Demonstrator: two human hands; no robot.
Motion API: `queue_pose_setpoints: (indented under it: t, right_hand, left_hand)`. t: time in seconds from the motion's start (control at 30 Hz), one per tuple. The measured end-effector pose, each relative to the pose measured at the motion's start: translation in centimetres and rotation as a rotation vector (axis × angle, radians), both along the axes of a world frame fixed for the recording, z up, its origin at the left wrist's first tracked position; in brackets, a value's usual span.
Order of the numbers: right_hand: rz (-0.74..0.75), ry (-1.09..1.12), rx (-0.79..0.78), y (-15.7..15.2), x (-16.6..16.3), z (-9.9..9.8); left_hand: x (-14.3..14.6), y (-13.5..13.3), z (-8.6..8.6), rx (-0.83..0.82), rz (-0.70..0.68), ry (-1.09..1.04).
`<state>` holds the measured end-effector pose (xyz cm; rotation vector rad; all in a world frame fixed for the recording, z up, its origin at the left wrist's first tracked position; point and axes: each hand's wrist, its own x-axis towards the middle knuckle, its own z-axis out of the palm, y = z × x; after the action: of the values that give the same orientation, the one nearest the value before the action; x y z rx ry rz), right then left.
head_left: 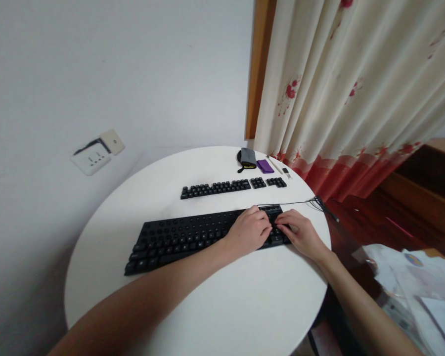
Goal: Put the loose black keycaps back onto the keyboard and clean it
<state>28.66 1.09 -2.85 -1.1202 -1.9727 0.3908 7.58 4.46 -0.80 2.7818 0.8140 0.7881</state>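
A black keyboard lies at a slant across the white round table. Its upper rows look bare of keycaps, while the lower rows on the left still carry theirs. My left hand rests over the number-pad end, fingers curled together. Facing it, my right hand is at the keyboard's right edge with thumb and fingers pinched. Anything between the fingertips of either hand is too small or hidden to make out. Behind the keyboard, loose black keycaps stand in rows, split into a long block and two short ones.
At the table's far edge are a grey and black pouch, a folded purple cloth, a thin pale stick and a small black-and-light tool. A cable runs off the right edge. Plastic bags lie at lower right.
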Motion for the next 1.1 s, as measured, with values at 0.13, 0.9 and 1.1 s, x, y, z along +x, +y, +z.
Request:
queue_pose_setpoints:
  t: [0.13,0.9,1.1]
  right_hand:
    - [0.026,-0.047,0.037,-0.11,-0.01,0.06]
    - [-0.073,-0.168,0.035,-0.74,-0.53,-0.05]
    - [-0.082,-0.179,0.052,-0.9,-0.69,-0.14]
  left_hand:
    - [-0.01,0.06,-0.16,0.011,-0.005,-0.013]
    - [-0.82,0.33,0.36,-0.044,-0.01,0.03]
    - [-0.93,0.25,0.2,-0.045,-0.019,0.038]
